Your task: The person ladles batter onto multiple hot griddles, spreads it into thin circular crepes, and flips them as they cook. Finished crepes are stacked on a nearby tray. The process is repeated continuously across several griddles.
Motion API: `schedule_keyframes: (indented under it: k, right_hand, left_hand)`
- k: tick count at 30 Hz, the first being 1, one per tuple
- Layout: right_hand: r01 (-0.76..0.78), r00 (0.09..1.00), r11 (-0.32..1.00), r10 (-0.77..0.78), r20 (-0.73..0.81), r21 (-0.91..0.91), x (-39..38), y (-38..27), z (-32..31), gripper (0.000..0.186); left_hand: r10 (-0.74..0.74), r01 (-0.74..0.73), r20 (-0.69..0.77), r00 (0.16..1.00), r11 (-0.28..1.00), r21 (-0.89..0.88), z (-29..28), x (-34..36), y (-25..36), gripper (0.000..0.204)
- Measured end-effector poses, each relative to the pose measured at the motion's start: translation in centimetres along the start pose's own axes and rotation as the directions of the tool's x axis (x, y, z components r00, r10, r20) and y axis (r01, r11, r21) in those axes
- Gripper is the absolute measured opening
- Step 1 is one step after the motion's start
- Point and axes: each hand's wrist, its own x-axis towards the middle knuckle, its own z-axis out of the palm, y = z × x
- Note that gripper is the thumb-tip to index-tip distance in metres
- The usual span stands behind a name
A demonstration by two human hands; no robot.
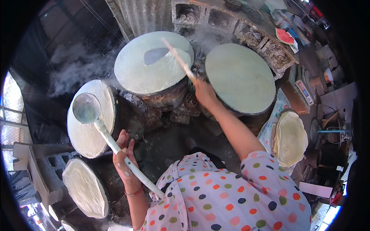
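Observation:
My left hand (125, 161) is closed loosely around the long pale handle of a ladle (129, 164), with some fingers apart. The ladle's round metal bowl hangs over the left griddle, in front of a pale flatbread (79, 135). The far middle griddle carries a thin sheet of pale batter (133, 67) with a grey oval patch in it. Over this sheet my right hand (205, 93) grips a wooden stick (180, 61), slightly blurred. To the right, another round griddle (241, 79) is covered by a smooth, greenish-white layer.
Steam rises at the far left. A large flatbread (85, 188) lies at the lower left, and a stack of flatbreads (291, 139) sits at the right. Concrete blocks (221, 19) line the back. A watermelon slice (284, 36) and a scale (304, 92) are at the far right.

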Motion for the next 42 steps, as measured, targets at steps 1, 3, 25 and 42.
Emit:
schedule_keyframes:
  k: [1, 3, 25, 42]
  right_hand:
    - [0.008, 0.999, 0.993, -0.004, 0.033, -0.120, -1.6, 0.0, 0.0, 0.021]
    - [0.048, 0.998, 0.985, -0.041, 0.047, -0.164, -3.3, 1.0, -0.3, 0.019]
    - [-0.146, 0.989, 0.978, 0.148, 0.001, 0.150, 1.4, -6.0, 2.1, 0.038]
    - [-0.102, 0.989, 0.988, 0.087, 0.122, 0.119, -0.1, -10.4, 2.1, 0.036]
  left_hand:
    - [0.000, 0.000, 0.005, 1.000, 1.000, -0.001, 0.0, 0.3, -0.1, 0.055]
    - [0.004, -0.004, 0.009, 1.000, 1.000, -0.009, -0.4, 0.4, 0.0, 0.055]
    - [0.016, -0.017, -0.057, 0.998, 1.000, -0.025, 0.8, 2.6, 0.3, 0.051]
    - [0.025, -0.028, -0.041, 0.999, 0.997, -0.071, -0.8, 1.4, 0.9, 0.048]
